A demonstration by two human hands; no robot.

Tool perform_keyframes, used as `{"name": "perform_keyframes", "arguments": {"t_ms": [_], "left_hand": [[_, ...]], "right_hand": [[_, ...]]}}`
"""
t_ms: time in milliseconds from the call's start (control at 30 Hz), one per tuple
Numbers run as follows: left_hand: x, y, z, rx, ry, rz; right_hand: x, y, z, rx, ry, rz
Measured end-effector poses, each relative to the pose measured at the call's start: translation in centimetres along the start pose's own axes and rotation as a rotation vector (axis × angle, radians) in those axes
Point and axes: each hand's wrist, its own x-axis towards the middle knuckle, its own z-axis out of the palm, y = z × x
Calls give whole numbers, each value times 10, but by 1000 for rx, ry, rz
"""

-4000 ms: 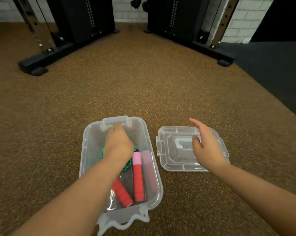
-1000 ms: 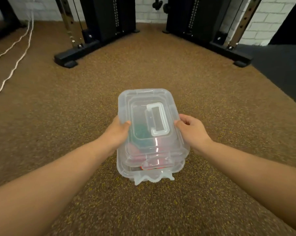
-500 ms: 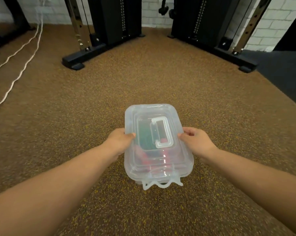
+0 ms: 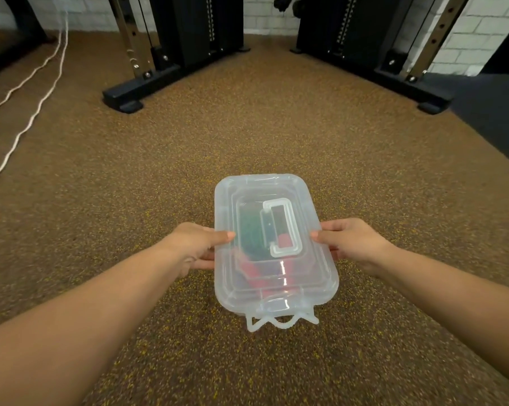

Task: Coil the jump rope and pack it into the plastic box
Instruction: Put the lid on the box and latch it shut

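A speckled brown floor (image 4: 247, 136) fills most of the view, wide and bare around the hands, with open room on every side of the box. At the far end two black gym machines stand on it — the left machine base (image 4: 136, 89) and the right machine base (image 4: 408, 83) — leaving a clear lane between them that runs back to a white brick wall (image 4: 265, 13). A darker floor strip (image 4: 493, 112) borders the brown on the right, and two white cords (image 4: 33, 92) trail along the left edge, well apart from the box.

The plastic box (image 4: 273, 253) sits low in the middle, clear and rectangular with rounded corners, its lid (image 4: 247, 194) on top and a white fold-down handle (image 4: 285, 228) lying flat in the lid's recess. A wavy white clasp (image 4: 279, 322) sticks out from the near end. The left hand (image 4: 194, 247) grips the left long side, thumb on the lid rim; the right hand (image 4: 352, 244) clasps the right long side the same way — both closed on the box.

The jump rope (image 4: 253, 232) lies inside, seen only through cloudy plastic: a dark green mass and blurred red shapes nearer the camera. Its coils cannot be made out. Whether the box rests on the floor or is held just above it cannot be told.
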Motion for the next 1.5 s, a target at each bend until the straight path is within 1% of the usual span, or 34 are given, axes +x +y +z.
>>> {"name": "perform_keyframes", "arguments": {"t_ms": [100, 233, 433, 667, 767, 800, 833, 867, 900, 933, 967, 1000, 1033, 1067, 1133, 1200, 1233, 1267, 1300, 1367, 1500], "left_hand": [[0, -1, -1, -31, -30, -17], [-1, -1, -2, -18, -53, -13], [-3, -3, 3, 66, 24, 61], [-6, 0, 5, 81, 54, 54], [-6, 1, 7, 107, 60, 73], [-5, 0, 9, 183, 98, 114], [-6, -1, 11, 312, 165, 184], [-8, -2, 13, 465, 242, 288], [-15, -4, 15, 623, 297, 442], [-23, -6, 17, 774, 295, 624], [-29, -10, 18, 914, 237, 790], [-34, -15, 20, 1030, 143, 895], [-37, -20, 21, 1130, 35, 930], [-40, -26, 23, 1232, -62, 925], [-44, -39, 29, 1416, -194, 895], [-47, -48, 36, 1539, -204, 902], [-47, -50, 37, 1573, -182, 907], [-46, -52, 39, 1596, -156, 913], [-44, -54, 40, 1609, -132, 921], [-42, -55, 40, 1599, -99, 946], [-40, -52, 35, 1532, -138, 965]], "right_hand": [[3, -1, -1, -25, -17, 29], [2, -1, 0, -35, -31, 14], [-2, 0, 5, -38, -27, -28], [-6, -3, 4, -8, -29, 7], [-10, 3, 6, 34, -1, -11], [-13, 5, 7, 44, 7, -30], [-15, 9, 9, 39, 15, -57], [-18, 12, 11, 15, 16, -95], [-22, 15, 13, -36, 14, -143], [-27, 18, 14, -115, 9, -200], [-32, 21, 15, -216, 6, -264], [-36, 25, 15, -327, 11, -326], [-41, 30, 15, -438, 24, -388], [-46, 33, 13, -549, 30, -461], [-54, 39, 11, -780, -29, -674], [-55, 43, 10, -1090, -143, -857], [-55, 46, 12, -1215, -184, -901], [-53, 48, 14, -1289, -203, -915], [-52, 51, 15, -1312, -203, -914], [-50, 55, 17, -1277, -167, -930], [-44, 52, 13, -1163, -156, -998]]}}
